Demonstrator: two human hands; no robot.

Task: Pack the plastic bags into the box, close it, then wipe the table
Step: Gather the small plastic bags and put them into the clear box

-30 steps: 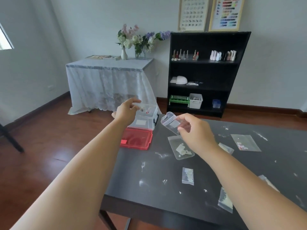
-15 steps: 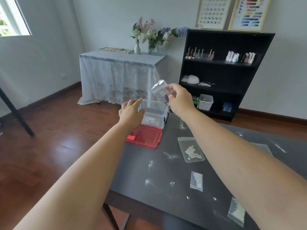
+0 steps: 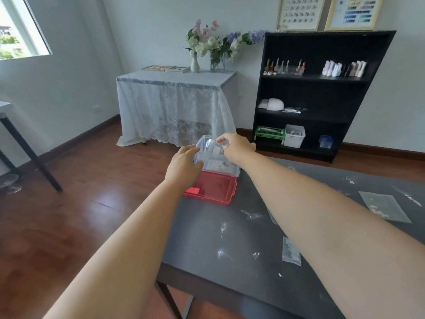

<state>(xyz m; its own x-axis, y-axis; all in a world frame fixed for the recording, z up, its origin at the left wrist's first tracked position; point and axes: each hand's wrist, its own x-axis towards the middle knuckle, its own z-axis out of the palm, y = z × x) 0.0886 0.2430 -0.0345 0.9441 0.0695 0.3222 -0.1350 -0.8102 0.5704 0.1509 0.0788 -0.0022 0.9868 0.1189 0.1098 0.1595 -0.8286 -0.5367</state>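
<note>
A clear plastic box [image 3: 219, 165] stands open at the far left corner of the dark table [image 3: 230, 245], its red lid [image 3: 212, 188] lying flat in front of it. My left hand [image 3: 184, 165] grips the box's left wall. My right hand [image 3: 234, 146] is over the box opening and pinches a small clear plastic bag [image 3: 210, 145] that reaches down inside it. Two more plastic bags lie on the table: one [image 3: 291, 250] near my right forearm and a larger one [image 3: 384, 207] at the right.
White powdery smears [image 3: 249, 214] speckle the table top. Behind stand a lace-covered table [image 3: 174, 107] with flowers and a black shelf unit [image 3: 319, 95]. A table leg [image 3: 30, 155] stands at the left over the wooden floor.
My right hand has carried the bag from above the table down into the box opening. My left hand has shifted onto the box's left wall. The view has turned left.
</note>
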